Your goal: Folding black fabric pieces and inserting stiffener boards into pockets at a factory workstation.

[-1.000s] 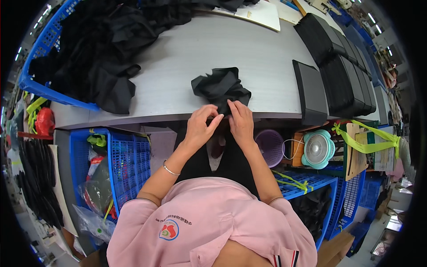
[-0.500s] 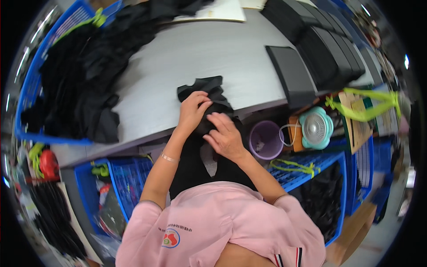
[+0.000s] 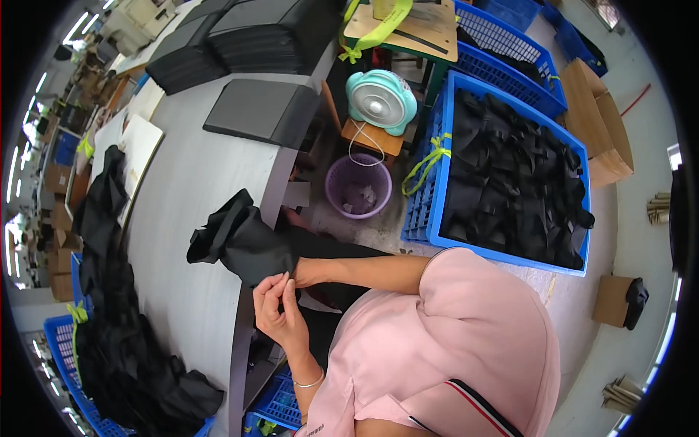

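A black fabric piece (image 3: 251, 244), bunched and folded at its far end, hangs over the table's near edge. My left hand (image 3: 279, 309) pinches the near edge of this fabric between thumb and fingertips. Beside it, my right hand (image 3: 309, 272) reaches against the fabric's near end from the right. Its fingers are hidden by the cloth, so their grip does not show.
The grey table (image 3: 182, 156) carries stacked black folded pieces (image 3: 266, 36), a single flat one (image 3: 255, 109) and a black cloth heap (image 3: 124, 349) spilling over a blue basket. Rightward are a purple bin (image 3: 358, 186), a turquoise fan (image 3: 381, 102) and a blue crate (image 3: 429, 211) of black fabric.
The view has swung to the right, bringing the filled crate fully in. My left hand now pinches the cloth's near edge; my right hand's fingers have gone out of sight behind the fabric.
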`<action>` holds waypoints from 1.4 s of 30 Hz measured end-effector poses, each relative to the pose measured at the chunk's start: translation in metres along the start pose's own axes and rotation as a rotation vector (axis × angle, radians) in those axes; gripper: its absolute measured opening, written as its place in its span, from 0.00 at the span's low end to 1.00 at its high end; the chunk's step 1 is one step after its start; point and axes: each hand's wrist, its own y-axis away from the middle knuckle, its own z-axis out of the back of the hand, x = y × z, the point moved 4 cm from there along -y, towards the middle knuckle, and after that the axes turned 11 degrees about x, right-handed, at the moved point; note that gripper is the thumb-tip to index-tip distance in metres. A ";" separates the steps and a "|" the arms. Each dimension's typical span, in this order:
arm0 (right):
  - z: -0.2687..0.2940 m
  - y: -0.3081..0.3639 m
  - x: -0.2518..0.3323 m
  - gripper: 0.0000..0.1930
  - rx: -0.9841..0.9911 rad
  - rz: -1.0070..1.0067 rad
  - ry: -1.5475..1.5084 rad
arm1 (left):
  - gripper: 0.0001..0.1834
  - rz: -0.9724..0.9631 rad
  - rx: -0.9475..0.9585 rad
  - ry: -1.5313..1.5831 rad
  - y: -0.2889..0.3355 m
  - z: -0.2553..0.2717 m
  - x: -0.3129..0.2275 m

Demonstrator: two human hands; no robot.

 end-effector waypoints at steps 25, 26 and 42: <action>0.037 -0.021 -0.030 0.14 -0.220 0.069 -0.097 | 0.36 0.224 0.219 0.743 -0.002 0.031 0.047; 0.036 -0.017 -0.025 0.14 -0.226 0.076 -0.103 | 0.35 0.294 0.382 0.913 -0.001 0.028 0.044; 0.062 0.020 -0.018 0.17 -0.091 -0.307 -0.535 | 0.06 0.153 0.052 0.498 0.018 -0.042 0.015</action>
